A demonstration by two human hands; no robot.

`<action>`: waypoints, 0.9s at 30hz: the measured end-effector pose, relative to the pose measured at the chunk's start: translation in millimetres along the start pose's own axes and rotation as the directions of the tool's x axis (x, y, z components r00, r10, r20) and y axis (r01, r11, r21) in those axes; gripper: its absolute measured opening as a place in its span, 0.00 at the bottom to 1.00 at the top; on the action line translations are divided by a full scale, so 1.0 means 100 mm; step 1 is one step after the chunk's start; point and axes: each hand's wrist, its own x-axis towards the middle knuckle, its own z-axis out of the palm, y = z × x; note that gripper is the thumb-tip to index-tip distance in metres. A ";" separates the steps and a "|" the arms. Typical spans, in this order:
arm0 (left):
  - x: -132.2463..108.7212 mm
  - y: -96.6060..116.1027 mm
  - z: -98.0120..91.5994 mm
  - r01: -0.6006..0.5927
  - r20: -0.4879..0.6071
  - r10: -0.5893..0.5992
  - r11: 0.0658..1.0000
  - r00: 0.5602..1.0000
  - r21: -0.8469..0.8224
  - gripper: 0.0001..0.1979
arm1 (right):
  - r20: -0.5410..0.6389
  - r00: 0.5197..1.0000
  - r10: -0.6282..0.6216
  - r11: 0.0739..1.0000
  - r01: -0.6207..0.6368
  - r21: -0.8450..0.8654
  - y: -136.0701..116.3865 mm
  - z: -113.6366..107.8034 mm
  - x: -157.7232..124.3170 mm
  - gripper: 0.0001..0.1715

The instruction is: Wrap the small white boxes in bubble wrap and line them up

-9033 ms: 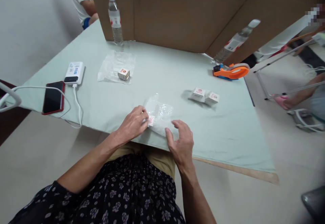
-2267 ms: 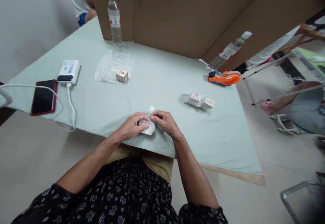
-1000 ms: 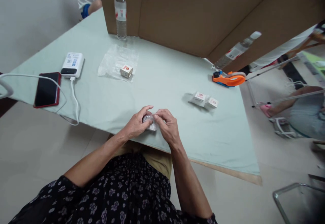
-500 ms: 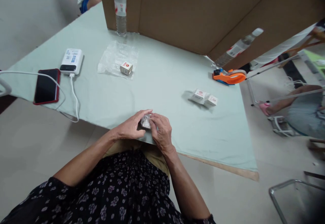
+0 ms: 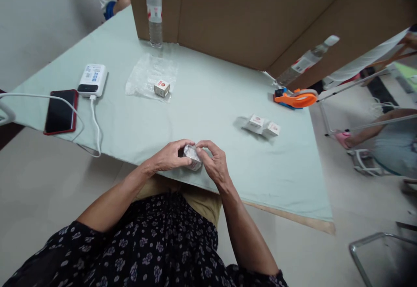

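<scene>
Head view: both forearms reach forward over the near edge of the worktop (image 5: 202, 96), wrists angled inward so the fingertips meet. The left hand (image 5: 171, 155) is curved into a C, thumb on the near side and fingers on the far side of one wrapped packet (image 5: 193, 153), gripping it. The right hand (image 5: 215, 162) is mostly curled, thumb and forefinger pinched together on the packet's right edge. Ahead and to the right of the hands lie two wrapped boxes (image 5: 256, 122), side by side. Ahead and to the left, one unwrapped box (image 5: 162, 88) rests on one bubble-wrap sheet (image 5: 140, 76). Farther off are two bottles (image 5: 154, 15) and, right, one tape dispenser (image 5: 298, 99). Well left of the hands lie one phone (image 5: 61, 112) and one power bank (image 5: 93, 80).
</scene>
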 end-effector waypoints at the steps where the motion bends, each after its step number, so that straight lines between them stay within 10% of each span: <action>1: 0.02 0.02 0.00 0.010 0.007 -0.010 1.000 1.000 -0.001 0.26 | 0.017 1.000 0.020 1.000 -0.020 0.012 0.00 -0.01 0.02 0.08; 15: 0.12 0.10 0.04 0.049 -0.049 -0.046 0.998 0.998 0.044 0.17 | 0.091 0.994 -0.059 0.981 0.075 -0.181 0.05 -0.10 0.09 0.09; 27: 0.14 0.07 0.02 0.057 0.004 -0.057 0.998 0.998 -0.042 0.18 | 0.137 0.990 -0.022 0.996 0.010 0.089 0.12 -0.19 -0.05 0.13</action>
